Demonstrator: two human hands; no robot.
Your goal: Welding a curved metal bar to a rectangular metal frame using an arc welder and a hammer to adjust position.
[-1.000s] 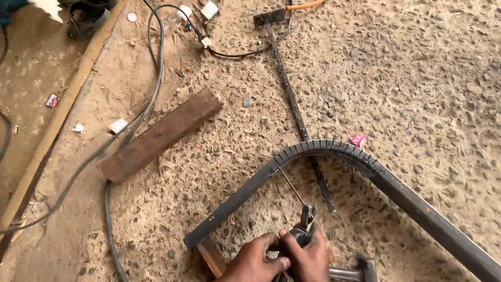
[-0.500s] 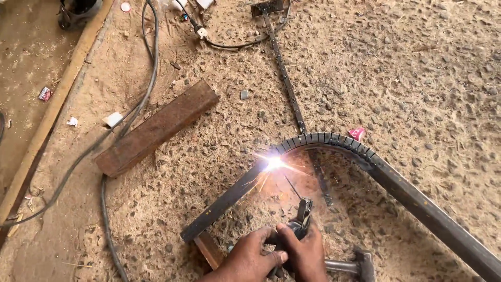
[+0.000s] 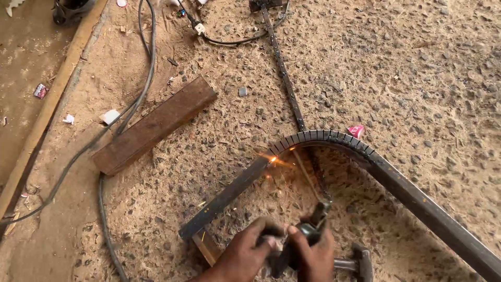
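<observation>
Gripping electrode holder (image 3: 313, 219), both hands cut off.

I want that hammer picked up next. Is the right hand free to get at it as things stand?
Probably not at once. The right hand is wrapped around the electrode holder together with the left hand. The hammer lies just beside it on the ground, uncovered, so once the holder is let go the way looks open.

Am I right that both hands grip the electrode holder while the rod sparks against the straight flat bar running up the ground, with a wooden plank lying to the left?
Not quite. In the head view the sparks sit on the bent metal tube, at the start of its notched curve, not on the flat bar. The rest holds: the left hand and right hand share the electrode holder, and the wooden plank lies to the left.
</observation>
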